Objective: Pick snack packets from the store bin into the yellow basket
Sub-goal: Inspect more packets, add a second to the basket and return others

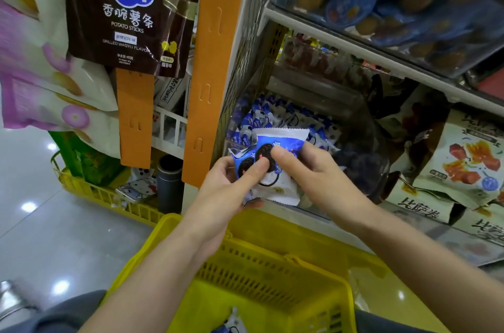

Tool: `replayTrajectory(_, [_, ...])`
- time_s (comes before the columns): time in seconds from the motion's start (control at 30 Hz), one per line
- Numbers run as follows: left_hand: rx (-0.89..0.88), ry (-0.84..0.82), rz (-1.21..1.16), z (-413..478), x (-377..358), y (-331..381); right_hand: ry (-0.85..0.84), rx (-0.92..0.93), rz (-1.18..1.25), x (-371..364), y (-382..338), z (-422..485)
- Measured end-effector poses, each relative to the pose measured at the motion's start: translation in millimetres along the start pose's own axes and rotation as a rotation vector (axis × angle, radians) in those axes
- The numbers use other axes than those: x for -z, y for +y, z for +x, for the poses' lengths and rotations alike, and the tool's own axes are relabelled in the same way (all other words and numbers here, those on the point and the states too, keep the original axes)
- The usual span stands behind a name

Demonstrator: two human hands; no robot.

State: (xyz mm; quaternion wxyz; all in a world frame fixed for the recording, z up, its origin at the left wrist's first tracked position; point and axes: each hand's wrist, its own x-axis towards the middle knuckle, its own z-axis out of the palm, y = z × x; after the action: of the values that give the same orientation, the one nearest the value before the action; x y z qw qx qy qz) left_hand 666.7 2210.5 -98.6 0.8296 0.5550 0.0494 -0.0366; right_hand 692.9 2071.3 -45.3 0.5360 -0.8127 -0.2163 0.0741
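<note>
Our left hand [231,182] and right hand [308,171] pinch blue-and-white cookie packets [278,147] (thumbs on top). They're above the yellow basket [272,259], at the store bin [313,114].

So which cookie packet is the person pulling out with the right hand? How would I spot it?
Find the yellow basket at the bottom, then look just above it where both hands meet before the store bin. The right hand pinches a packet. It's blue and white, picturing a dark round cookie, raised above the packets heaped in the bin.
</note>
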Motion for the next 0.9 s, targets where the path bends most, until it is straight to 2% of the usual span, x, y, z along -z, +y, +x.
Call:
replayTrajectory(0.17, [-0.037, 0.155, -0.003, 9, -1, 2, 0.125, -0.11, 0.049, 4, 3, 18])
replayTrajectory(0.33, [-0.098, 0.223, 0.041, 19, 3, 6, 0.553, -0.153, -0.056, 46, 25, 74])
replayTrajectory(0.37, [-0.103, 0.223, 0.046, 20, 3, 6, 0.594, -0.194, -0.073, 54, 32, 90])
replayTrajectory(0.5, [-0.103, 0.224, 0.052, 22, 2, 7, 0.503, -0.394, -0.231, 73, 71, 141])
replayTrajectory(0.63, [-0.091, 0.221, 0.047, 24, 2, 8, 0.388, -0.385, -0.536, 77, 89, 154])
replayTrajectory(0.9, [-0.086, 0.186, 0.032, 27, -1, 7, 0.109, -0.452, -0.827, 87, 86, 156])
